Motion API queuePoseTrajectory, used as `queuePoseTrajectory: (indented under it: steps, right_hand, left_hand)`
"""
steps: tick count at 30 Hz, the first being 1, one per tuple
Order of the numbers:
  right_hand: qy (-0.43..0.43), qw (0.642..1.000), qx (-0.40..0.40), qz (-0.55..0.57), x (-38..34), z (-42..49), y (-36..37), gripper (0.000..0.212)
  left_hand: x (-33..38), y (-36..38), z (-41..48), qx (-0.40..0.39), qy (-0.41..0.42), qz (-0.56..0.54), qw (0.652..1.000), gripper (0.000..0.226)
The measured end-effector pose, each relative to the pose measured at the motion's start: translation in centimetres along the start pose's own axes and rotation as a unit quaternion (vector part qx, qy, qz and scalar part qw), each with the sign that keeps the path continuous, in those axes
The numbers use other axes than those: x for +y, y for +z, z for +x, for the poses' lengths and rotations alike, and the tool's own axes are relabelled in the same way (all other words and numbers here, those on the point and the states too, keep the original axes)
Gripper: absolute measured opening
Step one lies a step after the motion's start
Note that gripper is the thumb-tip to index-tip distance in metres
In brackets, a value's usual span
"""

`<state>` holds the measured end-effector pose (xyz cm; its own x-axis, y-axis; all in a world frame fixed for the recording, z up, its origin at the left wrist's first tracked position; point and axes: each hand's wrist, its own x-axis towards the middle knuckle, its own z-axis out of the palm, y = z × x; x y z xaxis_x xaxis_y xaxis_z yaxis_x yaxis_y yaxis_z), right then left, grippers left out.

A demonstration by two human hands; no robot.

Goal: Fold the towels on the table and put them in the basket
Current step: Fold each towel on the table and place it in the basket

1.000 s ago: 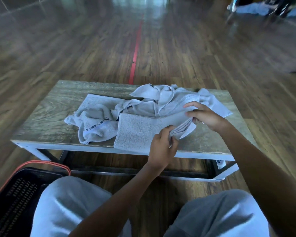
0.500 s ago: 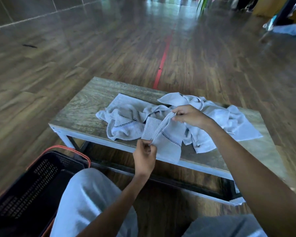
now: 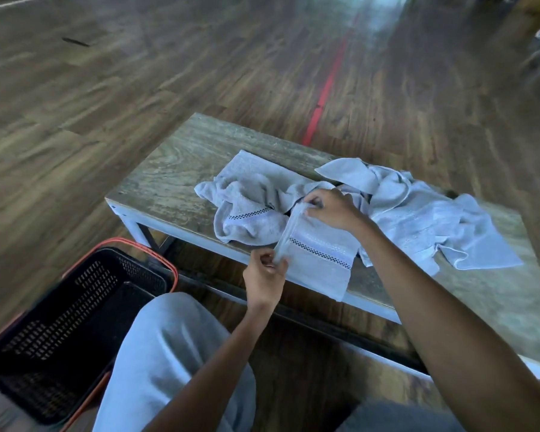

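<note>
Fingers, left hand (image 3: 264, 277): curled, pinching the near end of the folded towel's (image 3: 320, 260) bunched edge.
Fingers, right hand (image 3: 331, 210): curled, pinching the far end of that edge.
Towel position: stretched between both hands, draped over the table's (image 3: 175, 182) near edge.
Heap: loose towels (image 3: 418, 219) crumpled on the table behind the hands.
Container: black basket (image 3: 75, 322), orange rim, on the floor at left.
Room: wood-plank floor (image 3: 138, 73), red line (image 3: 325, 88).

Left hand (image 3: 264, 272), drawn close, and right hand (image 3: 331, 210), arm stretched forward, each pinch the towel (image 3: 320, 258).
</note>
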<state>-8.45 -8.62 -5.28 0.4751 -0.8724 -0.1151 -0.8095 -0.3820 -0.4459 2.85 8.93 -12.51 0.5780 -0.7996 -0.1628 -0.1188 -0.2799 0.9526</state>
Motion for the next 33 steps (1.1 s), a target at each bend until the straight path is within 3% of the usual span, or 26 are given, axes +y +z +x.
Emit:
queuePoseTrajectory:
  steps: [7,12,18,22,28,33]
  right_hand:
    - [0.007,0.998,-0.053,-0.03,0.7,0.7,0.3,0.037]
    - [-0.016,1.0,0.006,0.012,0.4,0.2,0.5,0.018]
    - [-0.046,0.997,0.029,0.062,0.1,0.4,0.2,0.014]
    - [-0.045,0.992,0.04,0.108,-0.2,0.2,-0.1,0.015]
    - [-0.038,0.999,0.002,-0.034,-0.1,0.2,1.7,0.015]
    - [-0.023,0.998,-0.032,-0.053,-0.7,0.2,0.4,0.013]
  left_hand:
    - [-0.1,-0.8,0.7,0.0,0.058,0.062,0.996,0.028]
    - [-0.4,-1.0,1.0,0.018,0.106,0.072,0.992,0.02]
    - [-1.0,-1.1,1.4,0.03,0.103,0.033,0.994,0.017]
    - [-1.4,-0.8,1.8,0.069,0.121,0.079,0.987,0.015]
    - [-1.4,-1.2,2.6,0.034,0.106,0.136,0.984,0.009]
    - [-0.2,-1.7,2.8,-0.054,0.106,0.212,0.97,0.028]
